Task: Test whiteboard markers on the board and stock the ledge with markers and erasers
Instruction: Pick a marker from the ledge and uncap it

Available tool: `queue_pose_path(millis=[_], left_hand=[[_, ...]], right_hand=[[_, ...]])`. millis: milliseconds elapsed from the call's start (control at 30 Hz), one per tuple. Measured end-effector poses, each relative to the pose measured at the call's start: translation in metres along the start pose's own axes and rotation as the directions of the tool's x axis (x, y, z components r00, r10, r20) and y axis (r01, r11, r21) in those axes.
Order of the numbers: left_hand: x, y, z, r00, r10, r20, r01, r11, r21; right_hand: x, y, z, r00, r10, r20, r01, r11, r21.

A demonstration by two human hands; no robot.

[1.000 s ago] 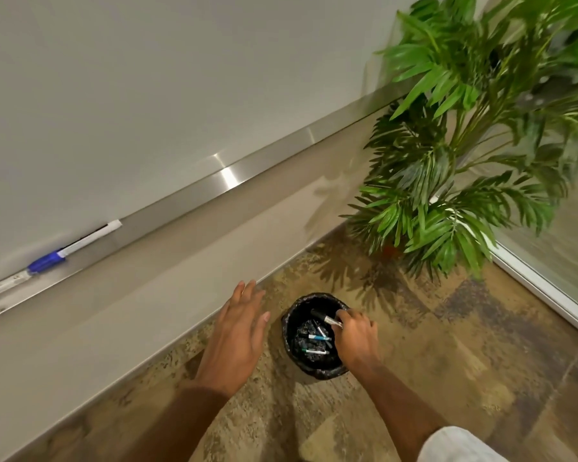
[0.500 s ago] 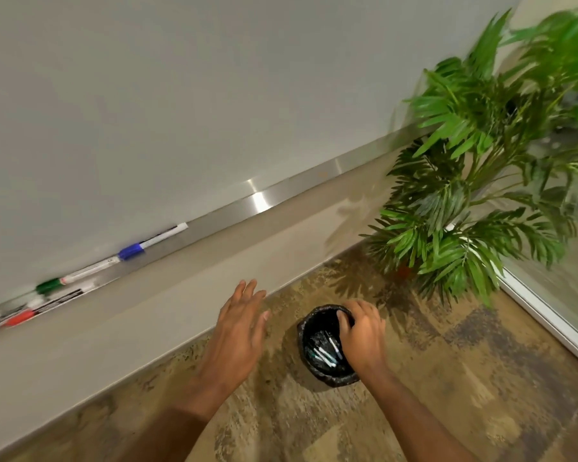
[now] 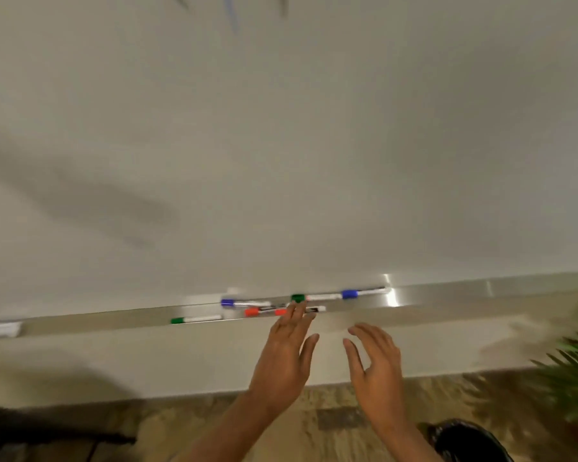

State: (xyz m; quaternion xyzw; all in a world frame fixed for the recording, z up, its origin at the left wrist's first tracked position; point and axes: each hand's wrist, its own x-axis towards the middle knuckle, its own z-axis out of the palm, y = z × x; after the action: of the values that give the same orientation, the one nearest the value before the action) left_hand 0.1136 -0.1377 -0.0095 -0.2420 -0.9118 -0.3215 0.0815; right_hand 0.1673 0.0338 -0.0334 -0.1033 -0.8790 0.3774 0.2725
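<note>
The red-capped white marker [image 3: 279,312] is laid lengthwise along the brushed-metal ledge [image 3: 447,296], crosswise to the nearer left hand [image 3: 286,358], whose fingers are held straight and together (the right hand [image 3: 376,368] is loosely spread and empty).

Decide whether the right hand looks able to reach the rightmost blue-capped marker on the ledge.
Probably yes: the right hand is open and empty just below the ledge, with nothing between it and that blue-capped marker.
</note>
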Motion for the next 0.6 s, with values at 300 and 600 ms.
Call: queue_pose_path(millis=[300,600], left_hand=[[-0.031,-0.125,-0.153,0.980,-0.092,-0.176,0.123,0.978,0.171],[-0.040,-0.207,-0.165,0.934,-0.330,-0.140,0.357,0.888,0.288]], right_hand=[[0.016,-0.146,0.108,0.963,-0.249,0.105,0.245,0.968,0.049],[0.043,-0.169,0.201,0.878,-0.309,0.365,0.310,0.949,0.057]])
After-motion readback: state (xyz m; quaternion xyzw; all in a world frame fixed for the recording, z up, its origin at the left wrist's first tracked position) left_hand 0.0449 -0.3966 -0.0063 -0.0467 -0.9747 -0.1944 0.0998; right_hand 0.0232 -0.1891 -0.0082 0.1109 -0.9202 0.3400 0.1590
